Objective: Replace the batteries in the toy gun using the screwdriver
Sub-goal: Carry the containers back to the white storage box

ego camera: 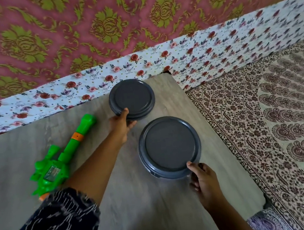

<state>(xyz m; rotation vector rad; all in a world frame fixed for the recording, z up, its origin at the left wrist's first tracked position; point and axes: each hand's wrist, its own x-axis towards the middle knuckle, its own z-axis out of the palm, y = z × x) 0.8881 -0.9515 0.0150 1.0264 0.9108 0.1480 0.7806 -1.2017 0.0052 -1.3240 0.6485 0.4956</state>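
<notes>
1. At the far left of the pale grey wood-grain table top (157, 216) lies the bright green plastic toy gun (59, 159), on its side, orange-banded barrel pointing away toward the white floral cloth (206, 54). No hand touches it, and its rear end disappears under the dark patterned sleeve (56, 226).

2. The left hand (121, 124) reaches across the table to the farther dark grey round lidded container (132, 99). Its thumb lies on the near rim and the fingers curl under the edge, so it grips the container's side.

3. The nearer dark grey round lidded container (169, 146) stands just beside the first one, apart by a narrow gap.

4. The right hand (203, 178) holds this nearer container at its lower right rim, thumb on the lid's edge, fingers curled round the wall below.

5. No screwdriver or batteries are visible; they may be inside the closed containers, though that cannot be told.

6. The step in hand looks like fetching the supplies. To do it well, steady each tub by its wall while prying the lid upward at the rim, keeping the tub flat so small parts do not spill.

7. Right of the table spreads a maroon-and-cream printed bedsheet (278, 121).
</notes>
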